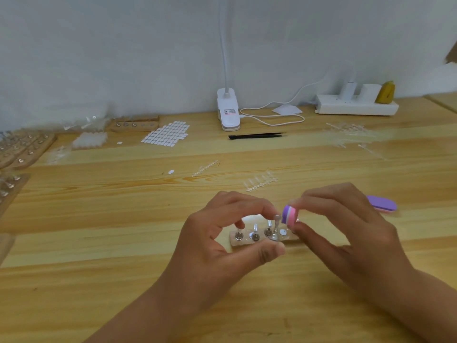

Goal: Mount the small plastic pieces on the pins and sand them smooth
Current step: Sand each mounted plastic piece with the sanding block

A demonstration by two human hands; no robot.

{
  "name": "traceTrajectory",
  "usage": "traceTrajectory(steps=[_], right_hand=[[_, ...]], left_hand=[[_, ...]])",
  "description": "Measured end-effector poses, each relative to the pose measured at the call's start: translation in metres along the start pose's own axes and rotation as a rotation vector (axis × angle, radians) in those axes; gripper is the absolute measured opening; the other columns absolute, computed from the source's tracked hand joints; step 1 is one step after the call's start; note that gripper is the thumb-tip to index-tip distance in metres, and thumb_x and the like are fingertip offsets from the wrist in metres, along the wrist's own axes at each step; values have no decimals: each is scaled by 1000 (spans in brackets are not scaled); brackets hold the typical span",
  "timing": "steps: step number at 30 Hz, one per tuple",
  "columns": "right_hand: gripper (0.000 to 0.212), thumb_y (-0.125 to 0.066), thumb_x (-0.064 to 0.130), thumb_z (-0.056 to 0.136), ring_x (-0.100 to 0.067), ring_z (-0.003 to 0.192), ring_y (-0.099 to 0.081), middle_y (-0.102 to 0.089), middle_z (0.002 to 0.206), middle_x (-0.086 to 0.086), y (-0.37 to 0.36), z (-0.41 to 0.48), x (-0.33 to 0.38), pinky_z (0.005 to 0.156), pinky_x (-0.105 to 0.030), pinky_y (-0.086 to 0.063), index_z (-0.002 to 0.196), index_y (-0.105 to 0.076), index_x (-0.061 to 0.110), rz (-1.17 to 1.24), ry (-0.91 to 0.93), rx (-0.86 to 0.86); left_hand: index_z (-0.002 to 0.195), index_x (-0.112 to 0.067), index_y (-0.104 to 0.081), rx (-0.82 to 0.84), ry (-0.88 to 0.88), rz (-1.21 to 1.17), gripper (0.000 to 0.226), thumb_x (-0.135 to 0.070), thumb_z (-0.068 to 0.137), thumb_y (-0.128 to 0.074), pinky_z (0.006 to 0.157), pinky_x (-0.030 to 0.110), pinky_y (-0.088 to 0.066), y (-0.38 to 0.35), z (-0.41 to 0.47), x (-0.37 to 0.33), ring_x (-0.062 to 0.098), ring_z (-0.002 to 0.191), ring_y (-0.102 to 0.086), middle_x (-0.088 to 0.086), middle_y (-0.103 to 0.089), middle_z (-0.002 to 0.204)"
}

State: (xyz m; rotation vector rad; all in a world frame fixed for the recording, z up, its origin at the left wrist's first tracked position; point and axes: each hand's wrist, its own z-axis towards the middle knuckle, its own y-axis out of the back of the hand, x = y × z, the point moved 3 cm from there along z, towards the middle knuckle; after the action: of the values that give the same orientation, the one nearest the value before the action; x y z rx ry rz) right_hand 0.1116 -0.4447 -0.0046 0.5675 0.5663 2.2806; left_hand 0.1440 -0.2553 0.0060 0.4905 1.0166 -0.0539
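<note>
A small wooden holder (241, 243) lies on the table in front of me, with several metal pins (254, 233) standing on it, clear plastic pieces on their tips. My left hand (222, 233) pinches one pin (276, 222) between forefinger and thumb, lifted and tilted over the holder's right end. My right hand (346, 229) grips a small purple, white and pink sanding block (289, 214) and holds its end against the top of that pin. A bare round magnet spot (283, 232) shows on the holder under the block.
A second purple sanding block (382, 203) lies at the right. Strips of clear plastic pieces (261, 183) lie behind the hands. Black tweezers (257, 136), a sheet of white stickers (167, 132), a clip lamp (227, 112), a power strip (356, 106) and more wooden holders (24, 149) sit farther back.
</note>
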Motion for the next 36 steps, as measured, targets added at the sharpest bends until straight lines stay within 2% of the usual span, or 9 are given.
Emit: traceTrajectory(steps=[4, 8, 12, 16, 20, 24, 29, 33, 36], right_hand=[[18, -67, 22, 95, -7, 102, -59, -60, 108, 9, 3, 1, 6, 93, -12, -40, 112, -64, 20, 46, 0, -32], [17, -65, 18, 94, -10, 99, -60, -61, 106, 7, -1, -2, 0, 93, -14, -42, 111, -68, 16, 49, -19, 58], [23, -66, 20, 92, 5, 107, -57, -59, 109, 12, 2, -1, 1, 94, -7, -37, 115, -63, 23, 75, -62, 3], [22, -66, 17, 93, -2, 105, -58, -62, 108, 5, 0, -4, 3, 95, -9, -40, 114, -64, 19, 56, 8, 15], [22, -67, 17, 91, 8, 109, -55, -63, 105, 6, 5, 1, 1, 95, -5, -37, 112, -64, 19, 41, -13, -33], [20, -68, 15, 91, -7, 99, -61, -65, 103, 0, 1, -4, 6, 92, -11, -42, 111, -66, 18, 69, 30, 1], [21, -68, 19, 92, 6, 107, -56, -61, 105, 7, 5, -1, 4, 94, -5, -37, 113, -64, 21, 38, -4, -69], [21, -68, 15, 91, -5, 102, -60, -63, 105, 4, 1, -4, 3, 94, -10, -41, 112, -65, 19, 59, 29, -14], [25, -69, 16, 90, 4, 105, -58, -62, 104, 8, 1, -2, -4, 93, -7, -39, 113, -62, 22, 70, -39, -17]], left_hand=[[97, -32, -72, -3, 1, 27, 28, -36, 71, -78, 76, 15, -44, -3, 0, 0, 11, 96, -60, -18, -68, 100], [97, -28, -73, -7, 10, 28, 28, -36, 71, -78, 74, 15, -44, -6, -2, 2, 9, 92, -59, -17, -68, 99], [97, -32, -72, -20, 5, 29, 27, -37, 71, -78, 74, 14, -44, -5, -1, 0, 7, 91, -58, -18, -68, 99], [98, -32, -71, -28, -8, 9, 27, -36, 72, -78, 74, 17, -46, -5, -3, -2, 10, 90, -59, -16, -68, 99], [97, -33, -72, -34, 12, 2, 27, -38, 71, -78, 74, 14, -44, -3, -3, -1, 9, 90, -58, -18, -68, 99], [97, -30, -73, -18, 15, 4, 27, -37, 72, -78, 75, 20, -46, -5, -4, 0, 17, 94, -59, -13, -69, 100], [96, -32, -73, -24, 32, -5, 27, -38, 70, -78, 74, 17, -45, -3, -2, 0, 15, 92, -59, -15, -70, 100], [97, -30, -74, -11, 12, -15, 28, -37, 71, -79, 75, 21, -46, -5, -4, -1, 18, 93, -59, -13, -70, 100], [99, -31, -71, -27, 22, -10, 31, -39, 70, -78, 75, 18, -46, -4, -4, 0, 13, 91, -59, -15, -70, 100]])
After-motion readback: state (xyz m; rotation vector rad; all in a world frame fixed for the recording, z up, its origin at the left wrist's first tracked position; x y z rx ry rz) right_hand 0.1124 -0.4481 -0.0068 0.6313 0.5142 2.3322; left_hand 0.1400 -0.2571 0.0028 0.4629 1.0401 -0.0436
